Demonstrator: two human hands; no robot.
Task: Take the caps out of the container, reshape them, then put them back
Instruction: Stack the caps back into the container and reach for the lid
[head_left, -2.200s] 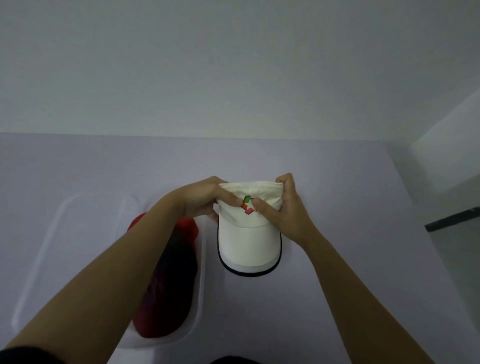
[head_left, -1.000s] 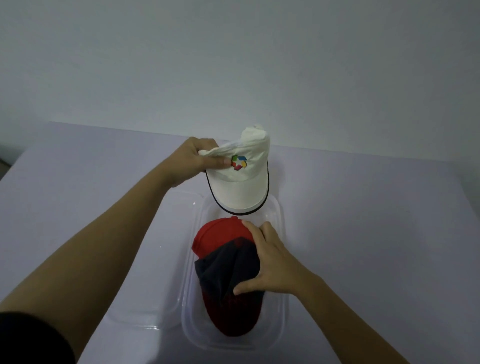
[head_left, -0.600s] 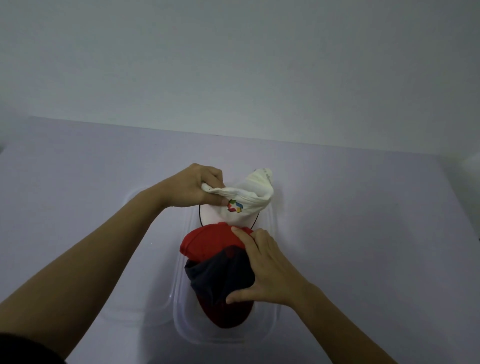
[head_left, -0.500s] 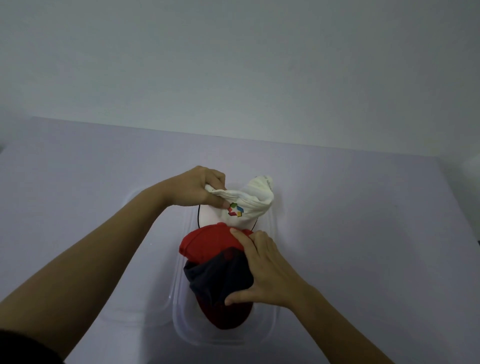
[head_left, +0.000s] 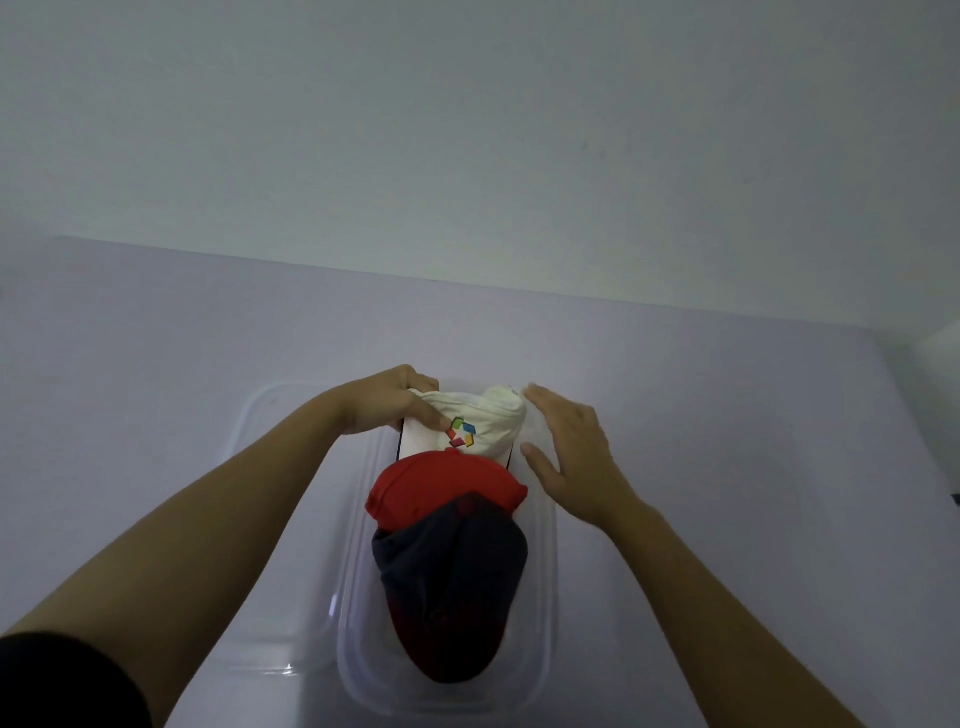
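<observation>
Right grip (head_left: 571, 457) apart, off red cap (head_left: 447, 486) in container (head_left: 546, 623); left grip (head_left: 387, 401) around white cap (head_left: 491, 423).

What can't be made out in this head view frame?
Brim of the white cap, head view: mostly covered by the red cap.
Fingertips of the left hand, head view: buried in the white cap's fabric.
Dark fabric, head view: separate cap or part of the red one, unclear.

White cap (head_left: 483, 434) with multicoloured logo; red cap (head_left: 441, 486); clear container (head_left: 543, 597)
</observation>
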